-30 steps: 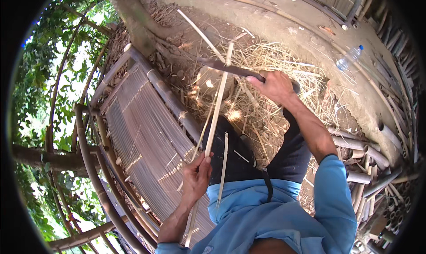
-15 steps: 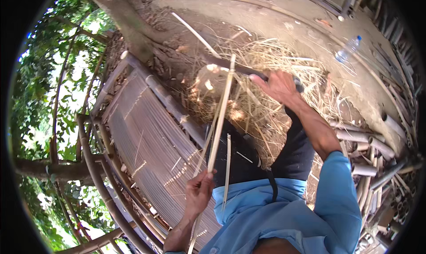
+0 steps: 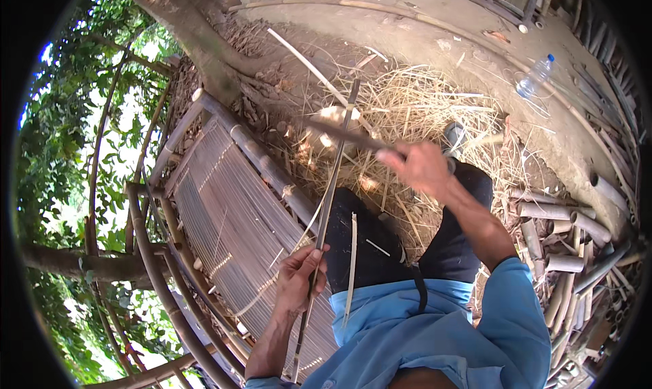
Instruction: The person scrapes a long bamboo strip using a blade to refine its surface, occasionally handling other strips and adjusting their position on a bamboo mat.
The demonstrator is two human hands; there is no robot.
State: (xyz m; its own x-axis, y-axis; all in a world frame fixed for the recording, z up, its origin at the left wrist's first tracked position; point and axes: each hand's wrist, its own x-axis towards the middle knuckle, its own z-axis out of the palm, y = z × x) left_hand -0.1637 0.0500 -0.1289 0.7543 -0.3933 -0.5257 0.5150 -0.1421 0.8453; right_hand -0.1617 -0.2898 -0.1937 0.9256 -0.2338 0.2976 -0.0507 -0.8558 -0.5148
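Observation:
My left hand is closed around a long bamboo strip, its dark outer side showing. The strip slants up and away from my lap, and its lower end runs down past my left forearm. My right hand grips the handle of a long knife. The dark blade points left and crosses the strip near its far end; I cannot tell whether they touch. On my left thigh and shirt lies a pale bamboo sliver. A thin pale strip curves beside my left hand.
A slatted bamboo bench stands at my left. Ahead, a heap of pale shavings covers the ground near a tree trunk. A plastic bottle lies farther right. Cut bamboo pieces are piled at the right.
The strip in my left hand has turned from its pale side to its dark side. My right hand and the knife have moved slightly down and nearer to me.

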